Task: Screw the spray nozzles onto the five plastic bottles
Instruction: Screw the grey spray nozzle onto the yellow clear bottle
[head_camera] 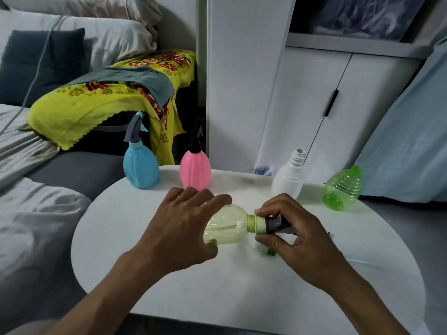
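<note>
Bottles: five on or above the round white table [242, 298].
- Blue bottle [140, 168], pink bottle [195, 170]: nozzles fitted, at far edge.
- White bottle [289, 178], green bottle [343, 188]: uncapped, far right; the green one leans.
- Yellow bottle [225, 226]: sideways at centre, body gripped by left hand [180, 228]; right hand [297, 234] pinches its grey spray nozzle [275, 224] at the neck.
Near table half: bare.

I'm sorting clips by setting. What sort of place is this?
Most likely a home bedroom or living room. A sofa or bed with pillows stands at the left, white cupboard doors are behind, and a small round white table serves as the work surface.
</note>
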